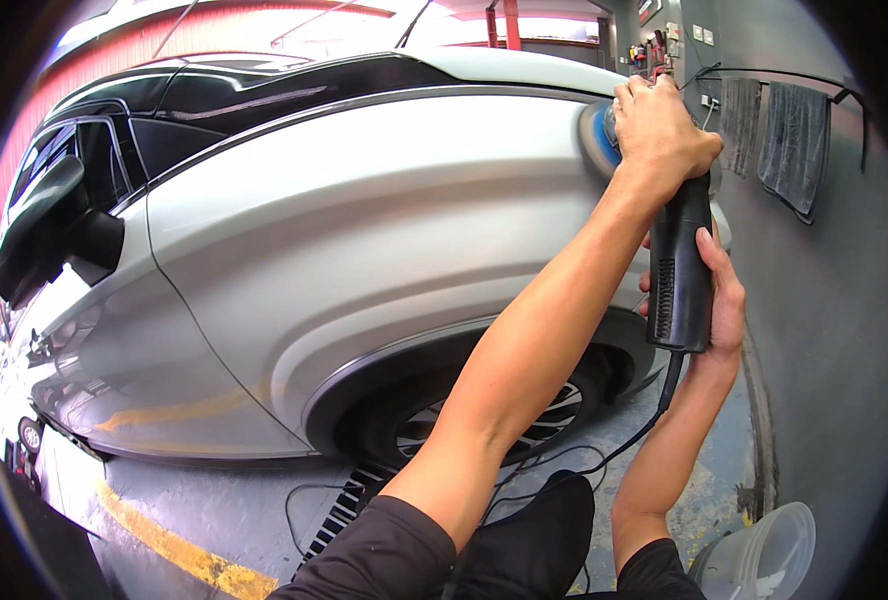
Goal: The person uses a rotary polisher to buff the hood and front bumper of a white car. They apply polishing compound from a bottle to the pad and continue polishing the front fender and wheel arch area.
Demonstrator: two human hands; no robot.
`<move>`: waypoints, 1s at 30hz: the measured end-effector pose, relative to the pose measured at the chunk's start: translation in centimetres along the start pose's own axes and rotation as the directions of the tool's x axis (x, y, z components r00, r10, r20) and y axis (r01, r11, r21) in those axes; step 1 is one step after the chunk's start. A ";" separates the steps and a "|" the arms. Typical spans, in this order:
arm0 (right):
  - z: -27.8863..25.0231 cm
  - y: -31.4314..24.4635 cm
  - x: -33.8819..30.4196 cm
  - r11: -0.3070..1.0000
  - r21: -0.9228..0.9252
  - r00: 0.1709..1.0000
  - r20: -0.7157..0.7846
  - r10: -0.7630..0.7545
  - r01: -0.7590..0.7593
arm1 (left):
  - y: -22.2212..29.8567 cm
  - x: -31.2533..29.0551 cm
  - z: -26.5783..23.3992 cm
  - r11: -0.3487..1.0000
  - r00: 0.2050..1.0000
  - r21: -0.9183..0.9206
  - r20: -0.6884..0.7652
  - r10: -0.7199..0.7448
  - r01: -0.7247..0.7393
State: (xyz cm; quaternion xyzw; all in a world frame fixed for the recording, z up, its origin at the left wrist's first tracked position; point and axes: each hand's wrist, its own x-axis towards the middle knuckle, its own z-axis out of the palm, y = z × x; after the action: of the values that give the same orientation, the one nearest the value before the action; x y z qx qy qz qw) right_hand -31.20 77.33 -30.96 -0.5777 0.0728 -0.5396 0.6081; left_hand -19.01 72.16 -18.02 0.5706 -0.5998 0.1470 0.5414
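I hold a black corded car polisher (676, 285) against the side of a silver-white car (394, 190), toward the fender's far right end. My left hand (659, 130) is closed over the polisher's head, fingers curled round its top. Lower down, my right hand (726, 295) grips the body from behind, with its thumb along the side. The polisher's round pad (596, 142), with a blue backing, stands on edge and appears to touch the paint; my left hand hides part of the head. From the body's lower end a black cord (670, 385) hangs toward the floor.
The car's front wheel (549, 415) is below my forearms, and a door mirror (49, 225) juts out at left. Cord loops and a black slatted strip (339, 515) lie on the floor. A clear bucket (764, 555) stands by the grey wall, where towels (794, 145) hang.
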 end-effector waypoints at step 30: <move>33.0 7.0 -4.4 0.990 0.138 0.782 0.620 -0.063 -0.029 | -11.7 -12.0 -42.5 0.998 0.921 -0.048 -0.384 -0.063 0.048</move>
State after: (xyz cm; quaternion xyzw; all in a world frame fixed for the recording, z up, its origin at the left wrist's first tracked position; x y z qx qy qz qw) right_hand -5.44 99.42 -28.15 -0.6797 -0.1752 -0.3280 0.6322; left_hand 8.45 108.62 -17.20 0.5370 -0.4680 0.2296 0.6632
